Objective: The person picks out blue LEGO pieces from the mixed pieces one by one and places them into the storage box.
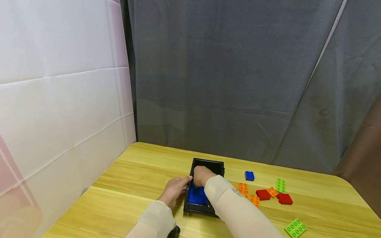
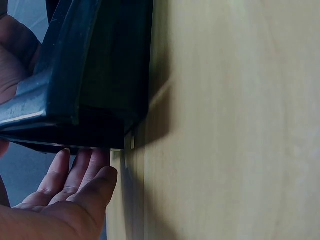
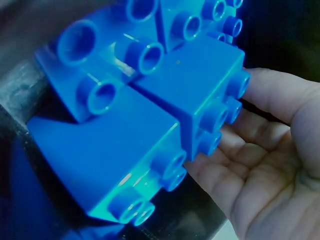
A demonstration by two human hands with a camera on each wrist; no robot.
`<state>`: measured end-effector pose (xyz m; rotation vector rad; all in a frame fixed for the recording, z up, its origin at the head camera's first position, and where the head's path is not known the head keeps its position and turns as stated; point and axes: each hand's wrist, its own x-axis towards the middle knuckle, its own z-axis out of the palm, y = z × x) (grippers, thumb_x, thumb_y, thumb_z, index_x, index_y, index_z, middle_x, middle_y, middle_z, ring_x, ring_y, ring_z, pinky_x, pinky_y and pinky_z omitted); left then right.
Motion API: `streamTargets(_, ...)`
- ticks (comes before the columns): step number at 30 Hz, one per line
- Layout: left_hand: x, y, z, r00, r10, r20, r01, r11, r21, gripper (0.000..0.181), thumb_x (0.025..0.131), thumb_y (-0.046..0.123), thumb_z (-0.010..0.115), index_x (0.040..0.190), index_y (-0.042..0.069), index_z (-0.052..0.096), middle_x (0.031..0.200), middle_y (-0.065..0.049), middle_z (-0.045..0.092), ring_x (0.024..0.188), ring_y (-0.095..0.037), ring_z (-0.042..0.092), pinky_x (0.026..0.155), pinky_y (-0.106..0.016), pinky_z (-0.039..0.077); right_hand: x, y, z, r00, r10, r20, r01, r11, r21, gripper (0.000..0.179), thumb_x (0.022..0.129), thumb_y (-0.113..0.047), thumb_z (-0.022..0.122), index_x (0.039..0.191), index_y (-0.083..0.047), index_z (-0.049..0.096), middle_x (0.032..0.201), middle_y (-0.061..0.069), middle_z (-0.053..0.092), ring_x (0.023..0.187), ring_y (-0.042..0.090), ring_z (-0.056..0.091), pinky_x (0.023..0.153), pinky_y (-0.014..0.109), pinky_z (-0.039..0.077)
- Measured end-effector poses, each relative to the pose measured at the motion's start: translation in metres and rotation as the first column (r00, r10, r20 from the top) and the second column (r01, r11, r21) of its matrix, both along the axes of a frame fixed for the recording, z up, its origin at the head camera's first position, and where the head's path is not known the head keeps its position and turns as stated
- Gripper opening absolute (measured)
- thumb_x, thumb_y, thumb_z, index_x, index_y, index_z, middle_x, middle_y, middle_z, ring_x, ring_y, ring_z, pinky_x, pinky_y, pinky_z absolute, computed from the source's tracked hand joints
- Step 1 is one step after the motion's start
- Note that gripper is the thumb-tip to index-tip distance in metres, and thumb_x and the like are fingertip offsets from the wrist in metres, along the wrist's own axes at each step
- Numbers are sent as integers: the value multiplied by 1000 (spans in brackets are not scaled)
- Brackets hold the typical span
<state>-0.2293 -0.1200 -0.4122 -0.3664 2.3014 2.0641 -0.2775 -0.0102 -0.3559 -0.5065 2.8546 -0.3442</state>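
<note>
A black plastic bin [image 1: 197, 209] stands on the table with blue toy bricks [image 1: 197, 195] inside. My left hand [image 1: 175, 190] holds the bin's left side, its thumb at the rim and its fingers [image 2: 95, 165] against the outer wall. My right hand [image 1: 203, 175] reaches down into the bin; its fingertips are hidden in the head view. In the right wrist view, its thumb and fingers [image 3: 215, 182] grip a studded blue brick [image 3: 192, 75]. Beside that lies another blue brick [image 3: 110, 150], apart from the hand.
Right of the bin lie several orange bricks [image 1: 254, 200], a blue brick [image 1: 249, 176], two red bricks [image 1: 263, 194] and a green brick [image 1: 280, 185]. Another green brick [image 1: 295, 228] is near the front. A grey curtain [image 1: 208, 82] hangs behind the wooden table [image 1: 143, 172].
</note>
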Motion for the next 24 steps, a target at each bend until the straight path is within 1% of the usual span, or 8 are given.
streamTargets(10, 0, 0, -1, 1000, -2, -17, 2, 1000, -13, 49, 91, 35, 63, 114, -9, 63, 121, -23, 62, 105, -33, 63, 96, -49, 48, 0, 0, -1, 999, -25, 32, 26, 999, -29, 4, 84, 0, 69, 87, 0, 68, 74, 8, 56, 62, 20, 48, 53, 27, 37)
streamTargets(15, 1, -1, 0, 1000, -5, -14, 5, 1000, -11, 51, 91, 34, 62, 116, -10, 62, 121, -24, 62, 105, -33, 63, 97, -50, 47, -7, -2, -8, 998, -38, 49, 39, 999, -28, 4, 84, 0, 68, 87, 1, 68, 75, 9, 57, 63, 21, 51, 54, 28, 40)
streamTargets(16, 1, 0, 0, 1000, -4, -13, 4, 1000, -10, 51, 91, 34, 62, 117, -10, 62, 121, -24, 62, 105, -32, 63, 97, -50, 47, -9, -2, -11, 998, -28, 48, 29, 999, -23, 4, 83, 0, 68, 87, 1, 68, 74, 8, 57, 62, 21, 51, 53, 28, 40)
streamTargets(19, 1, 0, 1, 1000, -5, -13, 5, 1000, -11, 51, 91, 34, 62, 116, -10, 62, 121, -23, 62, 104, -31, 63, 96, -49, 48, -11, -2, -14, 999, -22, 42, 23, 999, -24, 4, 83, -1, 68, 86, 1, 68, 75, 8, 57, 63, 21, 50, 54, 28, 41)
streamTargets(22, 1, 0, 1, 1000, -5, -15, 5, 1000, -12, 50, 91, 34, 62, 115, -10, 63, 120, -23, 62, 103, -30, 64, 95, -48, 49, -9, -2, -12, 999, -13, 46, 15, 999, -34, 4, 83, -1, 68, 86, 1, 68, 76, 8, 57, 64, 21, 50, 55, 28, 40)
streamTargets(24, 1, 0, 1, 1000, -4, -15, 4, 1000, -12, 50, 91, 34, 62, 115, -10, 63, 120, -23, 62, 103, -30, 64, 95, -47, 49, -6, -2, -8, 999, -18, 50, 20, 999, -44, 4, 84, -1, 68, 86, 2, 68, 77, 8, 57, 65, 21, 50, 57, 29, 40)
